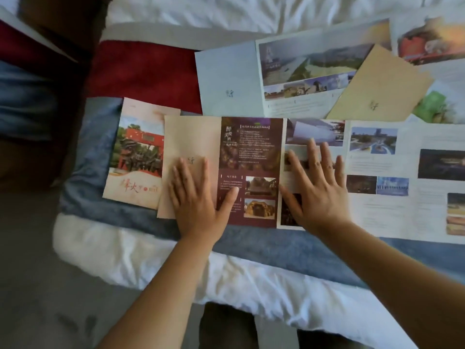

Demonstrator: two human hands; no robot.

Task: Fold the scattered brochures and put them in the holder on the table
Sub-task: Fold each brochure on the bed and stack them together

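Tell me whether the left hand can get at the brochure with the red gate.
Probably yes. The left hand lies flat on the beige panel, right beside the red-gate brochure; only that panel overlaps its right edge.

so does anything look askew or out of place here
The tan brochure at upper right lies tilted across other open ones. No holder is in view. The left hand lies flat on the maroon brochure, the right hand flat beside it.
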